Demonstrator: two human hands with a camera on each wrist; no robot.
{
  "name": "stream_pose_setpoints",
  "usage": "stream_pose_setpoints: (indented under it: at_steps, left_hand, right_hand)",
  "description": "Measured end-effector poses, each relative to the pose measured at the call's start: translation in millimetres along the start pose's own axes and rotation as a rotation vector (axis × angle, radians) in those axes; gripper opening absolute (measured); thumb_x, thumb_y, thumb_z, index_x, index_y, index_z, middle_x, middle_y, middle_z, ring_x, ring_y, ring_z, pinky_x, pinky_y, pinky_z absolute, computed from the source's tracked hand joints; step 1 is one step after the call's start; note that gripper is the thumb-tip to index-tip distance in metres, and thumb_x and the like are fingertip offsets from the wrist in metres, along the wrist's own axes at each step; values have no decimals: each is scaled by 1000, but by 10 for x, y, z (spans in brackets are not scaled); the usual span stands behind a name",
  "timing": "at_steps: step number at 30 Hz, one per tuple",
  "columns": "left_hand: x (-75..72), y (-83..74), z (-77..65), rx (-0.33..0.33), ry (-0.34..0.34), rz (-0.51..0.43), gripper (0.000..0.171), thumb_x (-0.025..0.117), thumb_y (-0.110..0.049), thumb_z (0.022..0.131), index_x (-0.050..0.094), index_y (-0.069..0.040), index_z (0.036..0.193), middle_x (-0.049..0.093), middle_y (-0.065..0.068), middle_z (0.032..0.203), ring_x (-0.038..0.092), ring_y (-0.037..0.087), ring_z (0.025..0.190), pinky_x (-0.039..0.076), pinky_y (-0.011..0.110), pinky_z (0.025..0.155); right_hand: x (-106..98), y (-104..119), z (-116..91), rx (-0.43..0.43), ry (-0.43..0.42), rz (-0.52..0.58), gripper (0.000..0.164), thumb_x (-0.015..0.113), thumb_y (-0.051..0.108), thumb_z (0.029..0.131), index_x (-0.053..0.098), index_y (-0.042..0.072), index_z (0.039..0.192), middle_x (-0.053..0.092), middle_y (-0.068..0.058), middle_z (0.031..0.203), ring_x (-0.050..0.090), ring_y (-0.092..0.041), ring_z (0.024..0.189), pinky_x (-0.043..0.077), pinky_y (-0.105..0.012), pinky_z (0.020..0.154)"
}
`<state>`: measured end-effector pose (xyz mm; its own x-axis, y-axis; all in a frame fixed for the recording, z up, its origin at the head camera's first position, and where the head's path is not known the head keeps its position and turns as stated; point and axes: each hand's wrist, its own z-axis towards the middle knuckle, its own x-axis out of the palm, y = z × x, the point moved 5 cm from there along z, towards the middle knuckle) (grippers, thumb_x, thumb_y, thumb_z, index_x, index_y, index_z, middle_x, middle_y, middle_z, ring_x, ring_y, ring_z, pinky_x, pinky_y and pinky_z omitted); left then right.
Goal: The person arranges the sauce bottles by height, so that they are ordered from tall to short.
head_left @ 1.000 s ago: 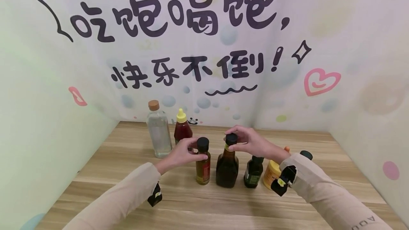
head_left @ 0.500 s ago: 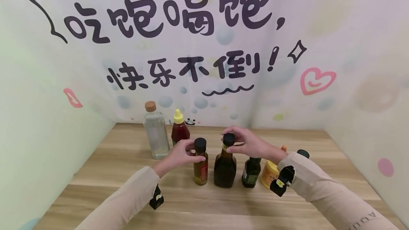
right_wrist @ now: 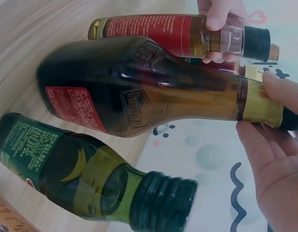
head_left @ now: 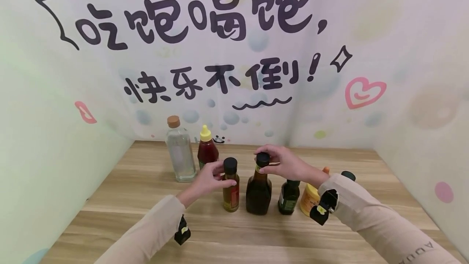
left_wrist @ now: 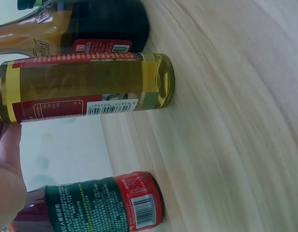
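In the head view my left hand (head_left: 208, 180) holds a slim oil bottle (head_left: 231, 199) by its neck, below the black cap. The left wrist view shows this oil bottle (left_wrist: 66, 87) with yellowish liquid, a red label and a barcode. Just to its right a dark brown sauce bottle (head_left: 258, 196) stands upright, and my right hand (head_left: 287, 164) pinches its neck under the black cap. Up close in the right wrist view, thumb and fingers lie on both sides of the yellow neck band of the sauce bottle (right_wrist: 124, 92). Both bottles stand side by side on the wooden table (head_left: 227, 239).
A clear bottle with a brown cap (head_left: 180, 154) and a red squeeze bottle with a yellow top (head_left: 207, 150) stand at the back left. Right of the sauce bottle are a small dark green bottle (head_left: 288, 199), a yellow container (head_left: 309, 201) and a dark cap (head_left: 348, 175) behind the right sleeve.
The head view has shifted slightly, so everything appears a little further left. Both hands keep their hold on the bottle necks, and the bottles stay in place.
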<state>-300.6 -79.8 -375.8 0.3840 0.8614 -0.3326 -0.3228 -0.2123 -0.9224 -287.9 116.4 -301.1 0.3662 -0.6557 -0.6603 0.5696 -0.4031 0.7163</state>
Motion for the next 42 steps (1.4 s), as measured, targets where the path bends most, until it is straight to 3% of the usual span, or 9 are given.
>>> stream_pose_setpoints:
  at_steps: [4, 12, 15, 19, 28, 42]
  left_hand:
    - [11, -14, -23, 8, -17, -36, 47, 69, -8, 76, 52, 2, 118, 55, 20, 115, 52, 32, 106, 42, 44, 86]
    - [43, -282, -134, 12, -30, -11, 42, 66, -2, 78, 51, 7, 117, 55, 23, 112, 52, 35, 105, 41, 47, 87]
    - [44, -296, -146, 7, -30, -22, 42, 65, 0, 77, 51, 7, 117, 55, 24, 113, 51, 36, 106, 40, 47, 88]
    - [55, -247, -136, 18, -31, -47, 42, 66, -1, 77, 52, 7, 116, 56, 23, 112, 51, 35, 105, 40, 46, 88]
    - [71, 64, -52, 48, -53, -118, 42, 67, -3, 77, 52, 8, 115, 57, 21, 109, 56, 27, 100, 45, 34, 85]
    - [63, 80, -54, 46, -45, -106, 42, 69, -8, 77, 54, 5, 114, 58, 19, 109, 57, 23, 99, 45, 33, 84]
  right_hand:
    - [4, 11, 11, 18, 8, -19, 41, 65, 4, 79, 51, 3, 117, 50, -18, 114, 59, -26, 93, 49, -31, 77]
    - [-8, 58, 23, 21, 15, -63, 40, 66, 4, 78, 52, -1, 115, 51, -21, 113, 60, -28, 92, 50, -31, 75]
    - [-8, 52, 36, 31, 16, -73, 40, 66, 4, 78, 52, -2, 114, 51, -21, 113, 60, -27, 92, 50, -30, 74]
    - [-14, 35, 46, 46, 15, -83, 38, 67, 3, 77, 53, -2, 113, 53, -22, 110, 60, -26, 91, 50, -29, 73]
    - [-70, 58, 110, 62, -12, -73, 37, 68, 1, 75, 55, -4, 109, 56, -17, 100, 60, -22, 86, 50, -27, 70]
    - [-260, 164, 335, 66, -70, -96, 36, 69, 0, 73, 56, -5, 106, 57, -18, 100, 60, -24, 83, 50, -30, 70]
